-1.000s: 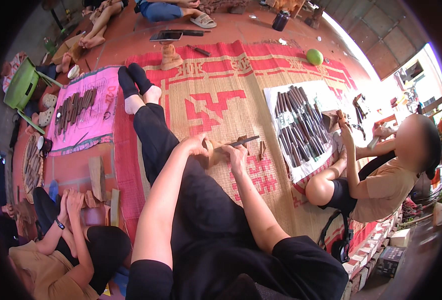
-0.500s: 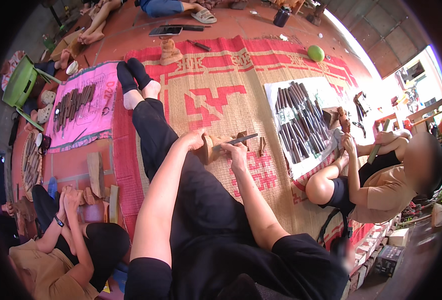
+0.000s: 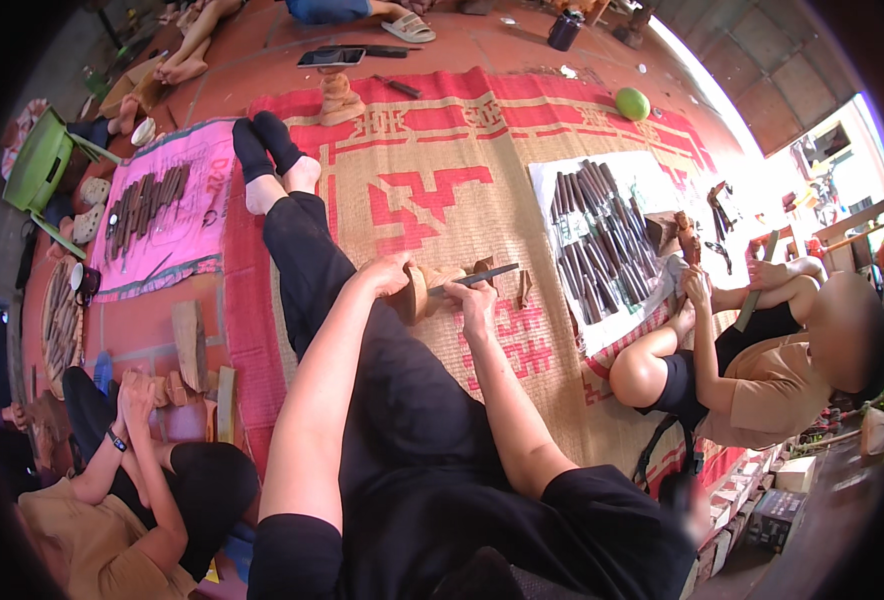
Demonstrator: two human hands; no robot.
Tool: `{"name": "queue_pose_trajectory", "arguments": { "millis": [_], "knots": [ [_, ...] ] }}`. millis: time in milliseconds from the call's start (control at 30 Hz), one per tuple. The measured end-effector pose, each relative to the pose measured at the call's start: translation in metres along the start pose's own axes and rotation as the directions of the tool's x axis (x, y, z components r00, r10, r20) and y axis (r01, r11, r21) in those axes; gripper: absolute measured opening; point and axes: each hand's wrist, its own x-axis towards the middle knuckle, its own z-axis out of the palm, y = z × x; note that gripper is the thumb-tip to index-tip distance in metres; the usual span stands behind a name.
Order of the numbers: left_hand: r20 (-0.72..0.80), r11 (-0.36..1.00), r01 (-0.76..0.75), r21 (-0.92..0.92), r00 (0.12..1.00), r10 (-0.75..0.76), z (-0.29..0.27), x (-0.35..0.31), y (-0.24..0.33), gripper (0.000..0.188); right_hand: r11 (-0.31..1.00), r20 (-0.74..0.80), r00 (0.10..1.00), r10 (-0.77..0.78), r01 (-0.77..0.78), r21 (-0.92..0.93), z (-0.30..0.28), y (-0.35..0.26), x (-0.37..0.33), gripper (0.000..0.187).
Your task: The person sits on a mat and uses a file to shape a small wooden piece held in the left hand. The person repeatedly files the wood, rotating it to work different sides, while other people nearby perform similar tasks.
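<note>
Over my outstretched legs, my left hand (image 3: 386, 274) is closed around the left side of a pale carved wood piece (image 3: 418, 296). My right hand (image 3: 476, 304) grips a long flat grey file (image 3: 499, 273). The file slants up to the right, its left end against the wood. My left fingers partly hide the carving, so its full shape cannot be made out. Just beyond the right hand, a small dark brown wooden piece (image 3: 524, 290) lies on the woven mat (image 3: 507, 200).
Rows of dark-handled carving tools lie on a white cloth (image 3: 552, 180) at right, and more on a pink cloth (image 3: 197, 215) at left. A co-worker (image 3: 762, 380) sits at right, another (image 3: 112, 540) at lower left. A green fruit (image 3: 632, 103) and a phone (image 3: 330, 58) are farther off.
My right hand and the file have shifted slightly up and to the right along the wood. My left hand stays on the carving.
</note>
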Motion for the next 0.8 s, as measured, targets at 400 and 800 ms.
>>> {"name": "queue_pose_trajectory", "arguments": {
  "millis": [400,800],
  "knots": [
    [-0.097,0.996,-0.089,-0.006,0.991,0.088,0.005,0.002,-0.007,0.039,1.000,-0.001,1.000,0.000,0.000,0.020,0.001,0.000,-0.002,0.009],
    [-0.028,1.000,-0.017,0.000,0.999,0.017,0.001,-0.002,0.000,0.045,0.994,-0.029,0.999,-0.025,0.028,0.109,0.008,0.004,-0.002,0.010]
  ]
}}
